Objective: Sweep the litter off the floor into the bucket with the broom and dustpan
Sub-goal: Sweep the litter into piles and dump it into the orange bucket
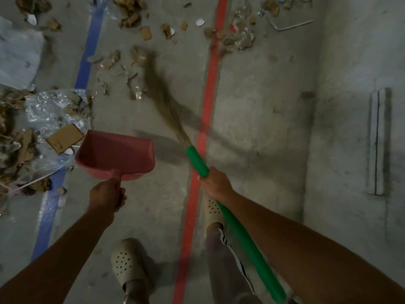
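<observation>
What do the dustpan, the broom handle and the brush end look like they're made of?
The dustpan looks like moulded plastic: matte pinkish red, smooth, thin walls. The broom handle has a green covering, probably plastic; its core is hidden. The brush end is tan strands bunched at the handle, likely grass or straw, but motion blur leaves it open.

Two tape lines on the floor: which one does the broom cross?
The red line: the broom crosses it by its green handle at the right hand. The blue line lies to the left, past the dustpan.
</observation>
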